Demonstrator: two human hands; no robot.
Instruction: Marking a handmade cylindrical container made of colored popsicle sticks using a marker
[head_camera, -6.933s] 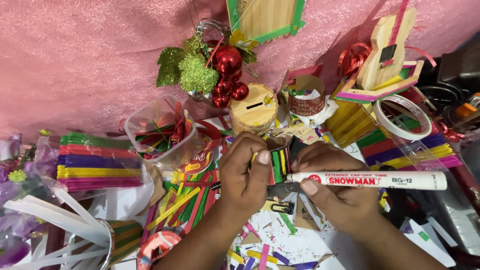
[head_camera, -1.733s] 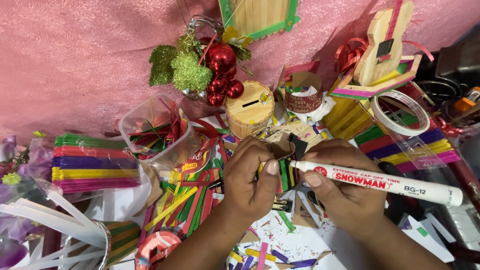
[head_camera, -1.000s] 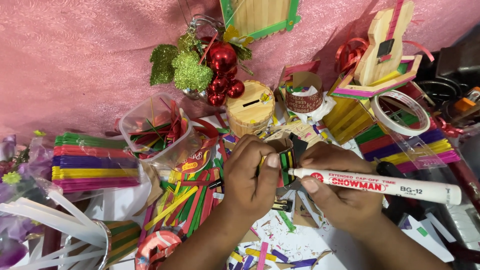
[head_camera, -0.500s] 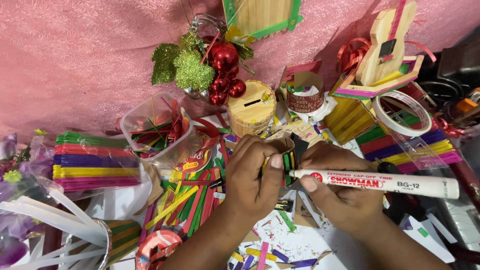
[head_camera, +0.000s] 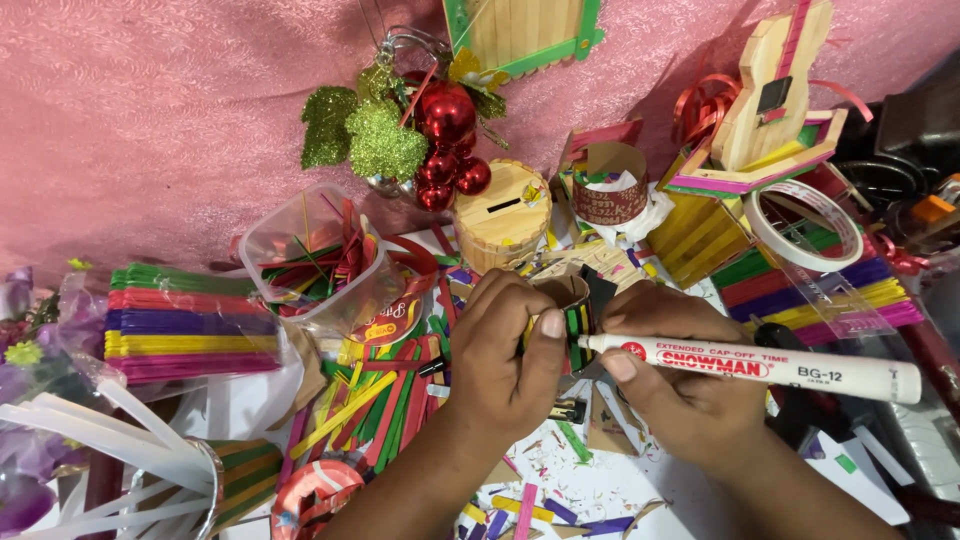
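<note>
Your left hand (head_camera: 510, 355) fingers pinch the striped stick piece (head_camera: 574, 325) at centre; your right hand (head_camera: 680, 395) grips the marker (head_camera: 750, 362), tip touching it from 3 o'clock. Keep the piece braced, stroke lightly.

Light: bright, even, from above.
Shadows: soft, short, under the shiny red bauble cluster (head_camera: 445, 140).
Glare: small highlights on the baubles.
Focus: centre sharp; bottom-left corner slightly blurred.

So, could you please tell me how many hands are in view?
2: the left hand grips a small striped stick piece; the right hand holds a white marker against it.
</note>
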